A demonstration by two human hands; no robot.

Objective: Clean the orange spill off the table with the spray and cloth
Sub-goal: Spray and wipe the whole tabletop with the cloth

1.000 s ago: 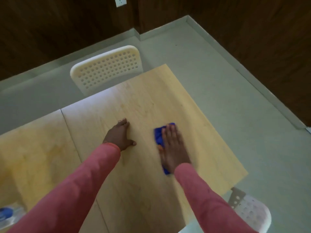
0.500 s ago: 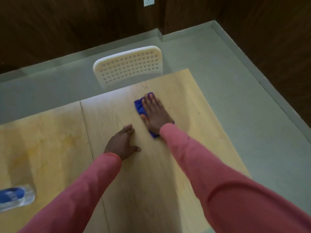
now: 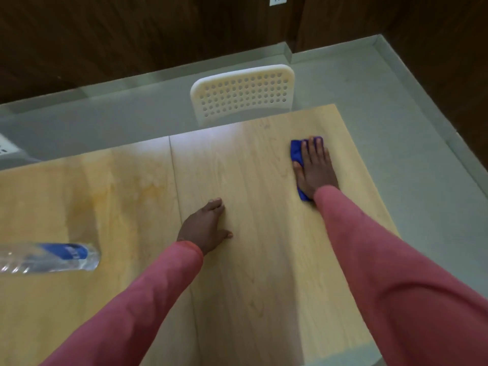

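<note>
Right hand [image 3: 315, 170]: flat on the cloth [image 3: 297, 151], fingers [image 3: 313, 147] together and straight, pressing it down, not gripping.
Cloth: blue, folded, far right of the bench [image 3: 264, 260], mostly under the palm.
Left hand [image 3: 204, 228]: empty, braced on the bench mid-way, fingers loosely together, thumb out.
Change: half a second ago the cloth was nearer the middle by the chair [image 3: 243, 92]; it has now swept out right.
Spill [image 3: 118, 191]: orange stain on the left panel, well apart from the cloth.
Bottle [image 3: 50, 257]: clear, blue label, lying near left edge; no spray head visible.
Meaning: the stroke seems to work clean wood; the stain looks untouched, so wiping likely must head left.
</note>
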